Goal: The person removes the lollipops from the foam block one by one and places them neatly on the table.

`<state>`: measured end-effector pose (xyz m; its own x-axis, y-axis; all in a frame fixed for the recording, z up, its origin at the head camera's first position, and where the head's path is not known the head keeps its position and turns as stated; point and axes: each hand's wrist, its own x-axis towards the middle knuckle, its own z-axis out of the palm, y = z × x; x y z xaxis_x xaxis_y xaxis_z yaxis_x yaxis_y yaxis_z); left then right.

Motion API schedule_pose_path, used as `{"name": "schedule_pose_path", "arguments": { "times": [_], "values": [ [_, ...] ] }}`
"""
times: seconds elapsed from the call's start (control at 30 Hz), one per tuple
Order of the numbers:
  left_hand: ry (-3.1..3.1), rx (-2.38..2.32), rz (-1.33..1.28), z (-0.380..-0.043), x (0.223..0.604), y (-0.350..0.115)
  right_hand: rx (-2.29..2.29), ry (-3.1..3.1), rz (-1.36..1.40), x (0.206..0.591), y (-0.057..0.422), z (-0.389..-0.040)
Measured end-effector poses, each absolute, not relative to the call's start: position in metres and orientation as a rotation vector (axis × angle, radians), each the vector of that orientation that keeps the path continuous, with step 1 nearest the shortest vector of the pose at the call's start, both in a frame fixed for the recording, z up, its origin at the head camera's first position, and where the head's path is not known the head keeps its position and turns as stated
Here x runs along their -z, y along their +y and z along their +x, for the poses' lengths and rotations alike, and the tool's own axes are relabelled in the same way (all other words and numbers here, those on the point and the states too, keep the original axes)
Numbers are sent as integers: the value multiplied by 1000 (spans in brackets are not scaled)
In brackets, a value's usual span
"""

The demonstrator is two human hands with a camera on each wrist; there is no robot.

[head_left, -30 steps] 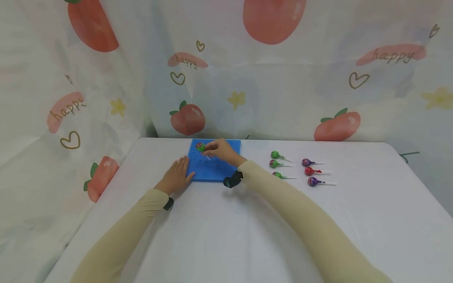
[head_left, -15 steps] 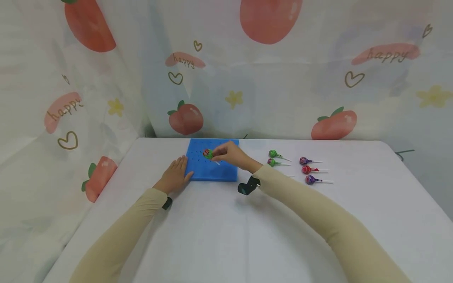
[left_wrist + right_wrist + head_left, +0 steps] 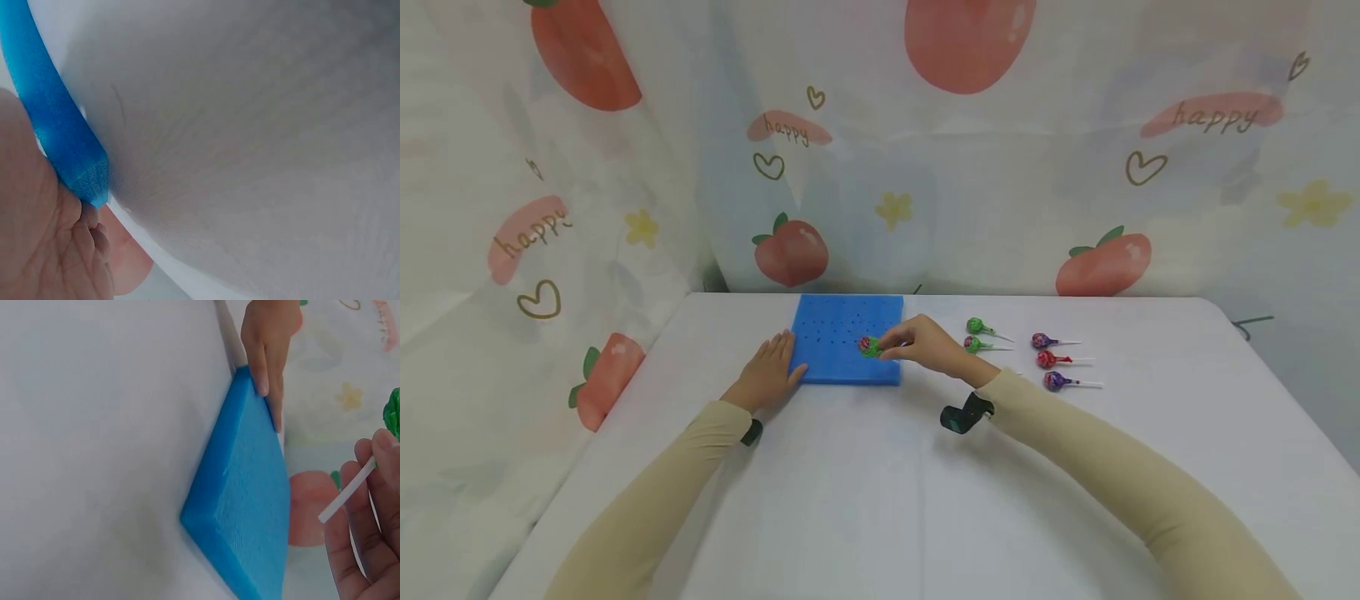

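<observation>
My right hand (image 3: 928,343) pinches a lollipop (image 3: 869,346) with a green and red wrapper over the right part of a blue foam board (image 3: 827,365). In the right wrist view, the thumb and fingers hold it just below the green wrapper (image 3: 392,414), and its white stick (image 3: 344,497) points down and away, clear of the board. Rows of small holes dot the board's upper face. My left hand (image 3: 765,372) lies flat with straight fingers at the board's left edge. The left wrist view shows its palm (image 3: 37,231) against the blue side.
Right of the board lie two green-wrapped lollipops, one farther back (image 3: 976,326) and one nearer (image 3: 974,343); a third is hidden behind my right arm. Farther right are a purple lollipop (image 3: 1042,341), a red one (image 3: 1047,359) and another purple one (image 3: 1055,381). A printed curtain (image 3: 985,208) stands behind the table.
My right hand has moved right and nearer to me across the board, carrying the lollipop along. My left hand stays at the board's edge. The head view has shifted slightly.
</observation>
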<state>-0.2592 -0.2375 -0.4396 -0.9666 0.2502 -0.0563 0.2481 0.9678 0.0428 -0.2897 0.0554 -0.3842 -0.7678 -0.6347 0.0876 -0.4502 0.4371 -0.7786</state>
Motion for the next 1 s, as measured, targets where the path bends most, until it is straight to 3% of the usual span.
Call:
{"name": "schedule_pose_path", "arguments": {
  "times": [1.0],
  "values": [
    [3054,-37,406,-258,440,-238,1248,2717,-642,377,191,-273]
  ]
}}
